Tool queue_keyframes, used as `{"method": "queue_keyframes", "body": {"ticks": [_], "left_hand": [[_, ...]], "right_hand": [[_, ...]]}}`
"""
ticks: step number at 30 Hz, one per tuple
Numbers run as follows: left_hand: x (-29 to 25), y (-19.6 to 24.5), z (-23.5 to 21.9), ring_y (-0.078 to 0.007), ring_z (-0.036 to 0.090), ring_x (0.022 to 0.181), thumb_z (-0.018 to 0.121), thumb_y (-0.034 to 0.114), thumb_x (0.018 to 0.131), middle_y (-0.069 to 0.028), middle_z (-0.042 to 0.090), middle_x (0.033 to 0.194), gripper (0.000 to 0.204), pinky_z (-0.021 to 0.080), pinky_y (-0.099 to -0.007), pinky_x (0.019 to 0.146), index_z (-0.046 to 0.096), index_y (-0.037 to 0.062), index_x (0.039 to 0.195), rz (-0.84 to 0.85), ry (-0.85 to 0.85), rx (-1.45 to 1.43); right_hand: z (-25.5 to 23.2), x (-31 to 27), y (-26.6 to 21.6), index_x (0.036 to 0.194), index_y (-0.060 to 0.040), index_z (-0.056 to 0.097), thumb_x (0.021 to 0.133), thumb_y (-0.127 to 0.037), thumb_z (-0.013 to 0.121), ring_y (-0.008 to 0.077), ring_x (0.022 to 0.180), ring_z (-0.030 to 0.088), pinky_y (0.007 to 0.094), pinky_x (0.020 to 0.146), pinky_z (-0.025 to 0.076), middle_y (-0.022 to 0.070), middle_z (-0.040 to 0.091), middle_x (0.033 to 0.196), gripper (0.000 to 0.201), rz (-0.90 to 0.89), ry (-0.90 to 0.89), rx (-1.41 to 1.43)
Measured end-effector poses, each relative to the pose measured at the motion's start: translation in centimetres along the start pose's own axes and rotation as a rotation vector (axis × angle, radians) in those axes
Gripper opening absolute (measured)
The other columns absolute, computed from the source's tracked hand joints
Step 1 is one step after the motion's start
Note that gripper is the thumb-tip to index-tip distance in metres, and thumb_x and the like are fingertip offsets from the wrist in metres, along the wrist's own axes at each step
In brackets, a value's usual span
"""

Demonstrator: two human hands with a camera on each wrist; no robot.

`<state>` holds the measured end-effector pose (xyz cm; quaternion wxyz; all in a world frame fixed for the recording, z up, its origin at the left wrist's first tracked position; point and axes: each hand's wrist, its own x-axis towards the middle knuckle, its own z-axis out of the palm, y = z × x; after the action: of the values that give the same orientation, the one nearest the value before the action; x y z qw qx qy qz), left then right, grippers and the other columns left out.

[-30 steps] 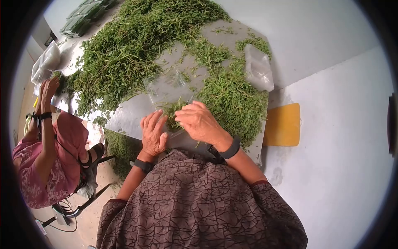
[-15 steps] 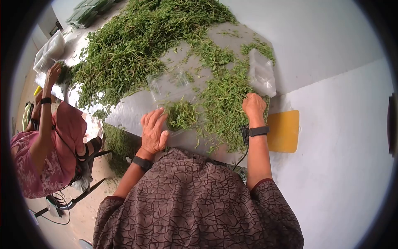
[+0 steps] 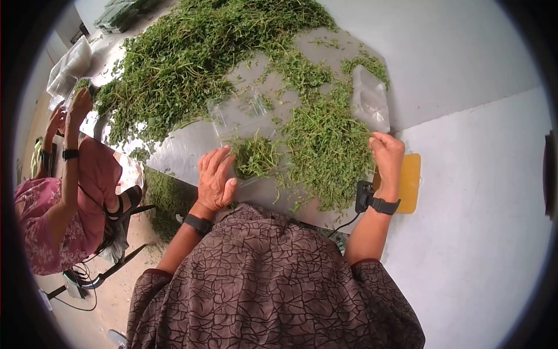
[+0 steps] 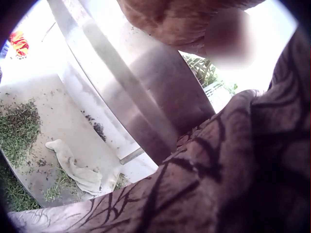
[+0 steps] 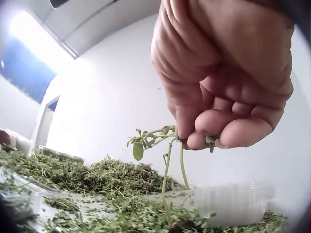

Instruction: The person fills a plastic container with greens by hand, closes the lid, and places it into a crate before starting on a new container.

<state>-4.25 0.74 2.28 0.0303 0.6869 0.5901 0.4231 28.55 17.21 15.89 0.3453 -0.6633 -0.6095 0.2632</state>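
My right hand [image 3: 387, 152] is raised near the table's right edge. Its thumb and fingers pinch a few green leafy stems [image 5: 138, 151], which hang below the fingertips in the right wrist view. My left hand [image 3: 215, 180] lies at the near side of a clear plastic box [image 3: 237, 119], fingers extended and fairly straight beside the greens [image 3: 256, 157] in it. The box's transparent lid is spread open away from me. Right of it lies a loose heap of the same greens [image 3: 325, 151]. In the left wrist view only part of the left palm [image 4: 170, 22] shows.
A much larger pile of greens [image 3: 180, 64] covers the back of the metal table [image 3: 180, 154]. Stacked clear boxes [image 3: 372, 102] stand at the right edge, beside a wall. A yellow panel [image 3: 411, 183] is below them. Another person [image 3: 49, 215] works at the left.
My right hand has moved from over the box to the heap, then to its right edge, now lifted with stems in its fingertips. The left hand has stayed by the box.
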Motion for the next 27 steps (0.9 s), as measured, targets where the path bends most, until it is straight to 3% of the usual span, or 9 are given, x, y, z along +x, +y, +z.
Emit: {"method": "queue_keyframes", "body": {"ticks": [3,7,12,13,16,17,22,25,27], "left_hand": [[-0.2,-0.2,0.0,-0.0349,0.045,0.118,0.042,0.04,0.09,-0.0161,0.048,0.13,0.05,0.03,-0.0486,0.101,0.053,0.0017,0.12,-0.001,-0.006,0.01],[-0.2,-0.3,0.1,-0.0363,0.044,0.118,0.042,0.04,0.091,-0.0169,0.048,0.131,0.05,0.03,-0.0493,0.102,0.051,0.0019,0.122,-0.003,0.006,-0.027],[-0.2,-0.4,0.1,-0.0381,0.044,0.118,0.041,0.04,0.092,-0.0178,0.046,0.132,0.05,0.03,-0.0497,0.102,0.048,0.0021,0.124,0.011,0.035,-0.066],[-0.2,-0.4,0.1,-0.0385,0.044,0.118,0.04,0.04,0.092,-0.0178,0.045,0.132,0.05,0.03,-0.0498,0.101,0.047,0.0022,0.125,0.01,0.033,-0.061],[-0.3,-0.6,0.3,-0.0383,0.044,0.118,0.04,0.04,0.092,-0.0178,0.046,0.132,0.05,0.03,-0.0498,0.101,0.047,0.0021,0.124,0.014,0.052,-0.067],[-0.4,-0.6,0.3,-0.0383,0.044,0.118,0.04,0.04,0.092,-0.0178,0.046,0.132,0.05,0.03,-0.0498,0.101,0.047,0.0021,0.124,0.008,0.052,-0.067],[-0.3,-0.6,0.3,-0.0379,0.044,0.118,0.04,0.04,0.092,-0.0177,0.046,0.131,0.05,0.031,-0.0501,0.1,0.047,0.0023,0.124,0.024,0.053,-0.065],[-0.1,-0.4,0.1,-0.0373,0.045,0.117,0.04,0.04,0.092,-0.0175,0.046,0.131,0.049,0.031,-0.05,0.1,0.049,0.0031,0.123,0.028,0.038,-0.054],[0.0,-0.3,-0.1,-0.0367,0.045,0.116,0.04,0.04,0.092,-0.0173,0.046,0.131,0.048,0.03,-0.0497,0.1,0.052,0.0037,0.121,0.039,0.034,-0.042]], "right_hand": [[0.9,-1.7,-2.8,0.095,0.005,0.069,0.078,-0.005,0.064,0.0043,0.061,0.05,0.0216,0.055,0.04,-0.0027,0.059,0.067,0.02,-0.013,-0.088,0.191],[3.2,-4.2,-6.2,0.097,0.0032,0.07,0.079,-0.004,0.064,0.0046,0.061,0.051,0.0204,0.056,0.041,-0.0016,0.062,0.071,0.02,-0.102,-0.209,0.279],[7.7,-6.4,-7.4,0.1,0.0021,0.068,0.079,-0.005,0.066,0.0059,0.065,0.055,0.0217,0.059,0.045,0.0018,0.065,0.075,0.022,-0.242,-0.551,0.288],[8.2,-6.8,-7.7,0.101,-0.0006,0.068,0.078,-0.005,0.066,0.0102,0.066,0.059,0.0249,0.062,0.048,0.0065,0.067,0.08,0.024,-0.228,-0.559,0.104],[9.3,-6.6,-6.4,0.101,-0.0027,0.069,0.077,-0.005,0.066,0.0158,0.069,0.063,0.028,0.064,0.05,0.0113,0.068,0.091,0.024,-0.351,-0.453,-0.012],[9.0,-6.5,-6.0,0.1,-0.0039,0.069,0.077,-0.006,0.066,0.021,0.073,0.066,0.0301,0.066,0.051,0.013,0.068,0.099,0.023,-0.303,-0.454,-0.039],[8.8,-6.7,-5.5,0.098,-0.0042,0.069,0.079,-0.008,0.064,0.0268,0.08,0.065,0.034,0.073,0.051,0.012,0.068,0.102,0.02,-0.383,-0.397,-0.171],[9.8,-7.3,-4.8,0.1,-0.0044,0.069,0.079,-0.007,0.064,0.0274,0.091,0.063,0.0352,0.079,0.05,0.0116,0.068,0.105,0.021,-0.545,-0.43,-0.149],[11.0,-8.0,-4.6,0.104,-0.0037,0.067,0.08,-0.008,0.064,0.0278,0.105,0.057,0.0367,0.088,0.046,0.0113,0.066,0.11,0.024,-0.743,-0.49,-0.15]]}}
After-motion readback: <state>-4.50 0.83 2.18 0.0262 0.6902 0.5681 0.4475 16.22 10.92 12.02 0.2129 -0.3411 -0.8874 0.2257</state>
